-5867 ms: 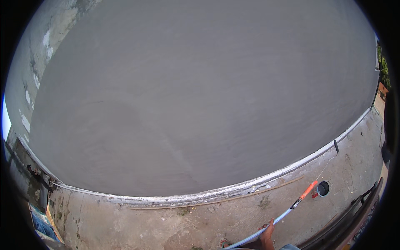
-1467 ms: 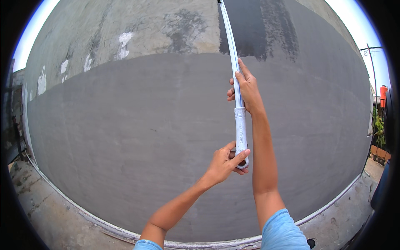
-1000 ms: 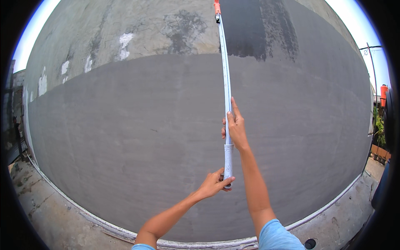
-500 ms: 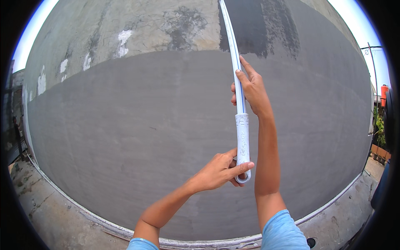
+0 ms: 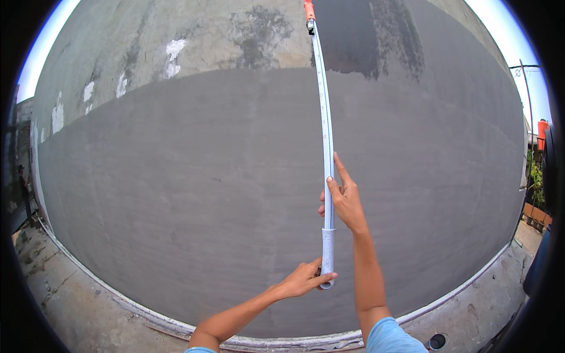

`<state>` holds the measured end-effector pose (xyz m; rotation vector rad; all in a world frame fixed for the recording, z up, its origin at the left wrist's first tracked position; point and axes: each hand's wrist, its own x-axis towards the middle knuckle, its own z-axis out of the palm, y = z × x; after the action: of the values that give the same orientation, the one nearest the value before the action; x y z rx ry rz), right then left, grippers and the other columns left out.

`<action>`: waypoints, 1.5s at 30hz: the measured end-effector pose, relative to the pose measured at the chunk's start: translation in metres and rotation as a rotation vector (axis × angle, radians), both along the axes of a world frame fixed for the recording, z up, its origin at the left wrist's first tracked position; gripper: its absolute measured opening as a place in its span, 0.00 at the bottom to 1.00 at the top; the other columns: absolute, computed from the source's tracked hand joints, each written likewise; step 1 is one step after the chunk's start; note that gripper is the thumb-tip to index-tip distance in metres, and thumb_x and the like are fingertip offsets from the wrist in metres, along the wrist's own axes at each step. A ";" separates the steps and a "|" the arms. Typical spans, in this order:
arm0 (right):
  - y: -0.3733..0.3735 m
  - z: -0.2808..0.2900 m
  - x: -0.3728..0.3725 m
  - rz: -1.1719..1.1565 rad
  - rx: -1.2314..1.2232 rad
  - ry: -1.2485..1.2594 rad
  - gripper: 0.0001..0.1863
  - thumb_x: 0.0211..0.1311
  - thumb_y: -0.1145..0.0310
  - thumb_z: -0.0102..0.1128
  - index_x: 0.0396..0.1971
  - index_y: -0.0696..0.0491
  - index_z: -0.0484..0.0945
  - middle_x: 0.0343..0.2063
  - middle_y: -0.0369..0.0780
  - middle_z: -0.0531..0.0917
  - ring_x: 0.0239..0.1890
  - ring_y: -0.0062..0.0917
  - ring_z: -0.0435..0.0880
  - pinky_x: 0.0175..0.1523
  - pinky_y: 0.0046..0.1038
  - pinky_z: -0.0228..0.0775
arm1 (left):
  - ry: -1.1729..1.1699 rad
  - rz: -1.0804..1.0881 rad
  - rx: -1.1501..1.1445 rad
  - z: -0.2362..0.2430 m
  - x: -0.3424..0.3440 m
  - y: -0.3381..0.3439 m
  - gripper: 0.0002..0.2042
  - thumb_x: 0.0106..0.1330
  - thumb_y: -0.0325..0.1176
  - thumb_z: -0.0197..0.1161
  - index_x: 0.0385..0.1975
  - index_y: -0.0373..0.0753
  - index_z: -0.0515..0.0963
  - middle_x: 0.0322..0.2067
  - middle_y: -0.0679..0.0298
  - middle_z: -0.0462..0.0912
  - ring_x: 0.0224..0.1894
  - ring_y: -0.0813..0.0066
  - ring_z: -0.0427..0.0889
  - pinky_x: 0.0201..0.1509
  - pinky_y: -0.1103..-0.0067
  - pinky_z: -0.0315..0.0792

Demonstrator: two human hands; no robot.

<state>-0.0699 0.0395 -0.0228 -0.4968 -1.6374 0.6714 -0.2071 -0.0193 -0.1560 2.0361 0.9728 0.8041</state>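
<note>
A long white pole with blue stripes (image 5: 325,126) runs upright in front of me, leaning slightly left at its top. My left hand (image 5: 300,280) is closed around the bottom end of its pale textured grip (image 5: 328,250), thumb laid across the front. Higher up, just above that grip, my right hand (image 5: 348,203) wraps the shaft with its index finger pointing upward. An orange handle piece (image 5: 309,10) with a dark metal joint is attached at the pole's upper end. Whatever lies beyond it is cut off by the frame's top edge.
A grey plastered wall (image 5: 176,176) fills the view, with a dark wet-looking patch (image 5: 344,41) high up. Concrete ground (image 5: 88,306) runs along its base. A dark bucket (image 5: 436,342) stands at lower right. A person (image 5: 24,185) is at far left; potted plants (image 5: 536,183) are far right.
Both hands have come down with the pole and shifted slightly left. The pole's orange upper piece has come into view at the top. More of the bucket shows.
</note>
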 end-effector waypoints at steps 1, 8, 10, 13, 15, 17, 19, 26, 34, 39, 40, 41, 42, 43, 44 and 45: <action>-0.011 -0.011 0.003 0.014 -0.010 0.003 0.32 0.73 0.68 0.45 0.74 0.44 0.49 0.17 0.37 0.76 0.14 0.23 0.80 0.19 0.28 0.78 | 0.007 -0.029 -0.038 -0.007 0.001 -0.012 0.32 0.71 0.57 0.56 0.54 0.29 0.68 0.36 0.46 0.83 0.38 0.59 0.87 0.42 0.68 0.80; -0.077 -0.014 0.013 0.078 0.075 0.041 0.33 0.72 0.69 0.49 0.74 0.51 0.50 0.16 0.35 0.75 0.15 0.21 0.80 0.19 0.26 0.78 | 0.107 -0.230 -0.043 0.003 0.001 -0.087 0.29 0.75 0.55 0.48 0.51 0.28 0.67 0.35 0.47 0.82 0.34 0.60 0.87 0.39 0.71 0.82; -0.076 0.007 0.010 0.021 0.148 0.034 0.32 0.72 0.68 0.50 0.73 0.52 0.52 0.16 0.35 0.75 0.16 0.21 0.79 0.19 0.26 0.78 | 0.057 -0.241 -0.024 0.018 0.001 -0.089 0.29 0.75 0.55 0.48 0.52 0.28 0.67 0.35 0.47 0.82 0.34 0.61 0.87 0.39 0.71 0.82; -0.065 0.045 0.001 -0.051 0.202 0.025 0.31 0.72 0.66 0.49 0.72 0.52 0.55 0.15 0.36 0.76 0.14 0.21 0.79 0.17 0.25 0.76 | -0.008 -0.193 0.023 0.056 0.000 -0.084 0.29 0.75 0.55 0.47 0.52 0.28 0.66 0.34 0.49 0.82 0.33 0.63 0.87 0.37 0.73 0.84; -0.052 0.070 0.004 -0.123 0.197 -0.003 0.31 0.73 0.65 0.48 0.72 0.52 0.54 0.15 0.36 0.76 0.12 0.21 0.79 0.17 0.25 0.75 | -0.045 -0.167 0.078 0.076 0.004 -0.069 0.29 0.75 0.55 0.47 0.51 0.28 0.67 0.33 0.51 0.82 0.33 0.64 0.87 0.36 0.74 0.84; -0.039 0.089 0.000 -0.152 0.171 -0.015 0.31 0.73 0.64 0.47 0.73 0.51 0.54 0.15 0.37 0.77 0.11 0.22 0.78 0.17 0.26 0.74 | -0.076 -0.132 0.088 0.088 0.003 -0.047 0.28 0.75 0.56 0.46 0.51 0.30 0.68 0.34 0.53 0.81 0.35 0.64 0.87 0.38 0.73 0.83; -0.025 0.089 -0.004 -0.162 0.150 -0.035 0.31 0.74 0.64 0.46 0.73 0.51 0.53 0.15 0.38 0.77 0.11 0.23 0.78 0.18 0.26 0.75 | -0.112 -0.097 0.097 0.084 0.000 -0.025 0.28 0.75 0.56 0.45 0.51 0.31 0.70 0.35 0.54 0.80 0.35 0.64 0.88 0.38 0.73 0.83; 0.005 -0.001 -0.010 -0.135 0.082 -0.086 0.32 0.74 0.65 0.46 0.74 0.48 0.49 0.18 0.37 0.76 0.17 0.22 0.81 0.22 0.28 0.81 | -0.036 0.001 0.082 -0.005 -0.009 0.000 0.27 0.76 0.56 0.43 0.48 0.32 0.67 0.29 0.54 0.80 0.30 0.62 0.87 0.31 0.73 0.81; -0.076 -0.039 -0.002 0.055 0.046 -0.019 0.33 0.72 0.69 0.49 0.73 0.54 0.49 0.18 0.35 0.76 0.17 0.19 0.80 0.22 0.25 0.78 | 0.037 -0.176 -0.056 -0.043 -0.013 -0.081 0.27 0.76 0.55 0.44 0.52 0.31 0.66 0.33 0.48 0.81 0.31 0.59 0.86 0.35 0.71 0.81; -0.072 0.010 -0.002 -0.002 0.233 0.034 0.32 0.72 0.69 0.51 0.72 0.59 0.54 0.14 0.33 0.75 0.14 0.17 0.78 0.19 0.20 0.68 | 0.056 -0.259 -0.068 0.019 -0.012 -0.095 0.29 0.76 0.55 0.42 0.55 0.30 0.65 0.34 0.46 0.81 0.32 0.59 0.86 0.36 0.71 0.82; -0.065 0.025 -0.002 -0.040 0.252 0.036 0.32 0.72 0.69 0.51 0.71 0.59 0.54 0.14 0.33 0.75 0.14 0.17 0.78 0.20 0.20 0.69 | 0.045 -0.257 -0.037 0.039 -0.012 -0.093 0.30 0.76 0.56 0.42 0.55 0.30 0.64 0.33 0.47 0.81 0.32 0.61 0.87 0.36 0.72 0.83; -0.059 0.040 -0.007 -0.049 0.274 0.040 0.32 0.72 0.68 0.51 0.71 0.59 0.54 0.14 0.33 0.76 0.14 0.17 0.78 0.20 0.20 0.69 | 0.000 -0.222 0.016 0.047 -0.013 -0.086 0.29 0.76 0.56 0.42 0.55 0.30 0.64 0.33 0.49 0.81 0.31 0.61 0.87 0.35 0.72 0.84; -0.051 0.053 -0.013 -0.063 0.274 0.040 0.31 0.72 0.67 0.50 0.71 0.58 0.55 0.14 0.33 0.76 0.14 0.18 0.79 0.21 0.21 0.69 | -0.045 -0.189 0.069 0.052 -0.014 -0.075 0.29 0.76 0.56 0.42 0.55 0.30 0.64 0.33 0.50 0.81 0.31 0.62 0.87 0.35 0.72 0.84; -0.041 0.065 -0.013 -0.100 0.272 0.037 0.31 0.72 0.65 0.50 0.71 0.57 0.56 0.13 0.34 0.77 0.13 0.19 0.79 0.21 0.22 0.70 | -0.074 -0.171 0.081 0.063 -0.012 -0.064 0.29 0.76 0.56 0.43 0.53 0.30 0.65 0.32 0.52 0.80 0.31 0.63 0.87 0.35 0.73 0.84; -0.031 0.075 -0.013 -0.157 0.263 0.003 0.31 0.73 0.64 0.49 0.72 0.55 0.56 0.13 0.34 0.77 0.13 0.20 0.79 0.22 0.23 0.71 | -0.103 -0.156 0.093 0.072 -0.011 -0.053 0.28 0.76 0.55 0.43 0.52 0.30 0.65 0.32 0.53 0.80 0.31 0.63 0.87 0.35 0.73 0.84; -0.016 0.082 -0.014 -0.207 0.248 -0.029 0.31 0.73 0.63 0.48 0.72 0.54 0.55 0.13 0.34 0.77 0.13 0.20 0.79 0.23 0.25 0.72 | -0.103 -0.130 0.096 0.074 -0.012 -0.036 0.27 0.76 0.55 0.43 0.51 0.30 0.65 0.31 0.54 0.80 0.31 0.63 0.87 0.34 0.73 0.84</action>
<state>-0.0843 0.0237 0.0590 -0.4877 -1.6422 0.3046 -0.2193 -0.0555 -0.0815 2.0934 0.7486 0.8911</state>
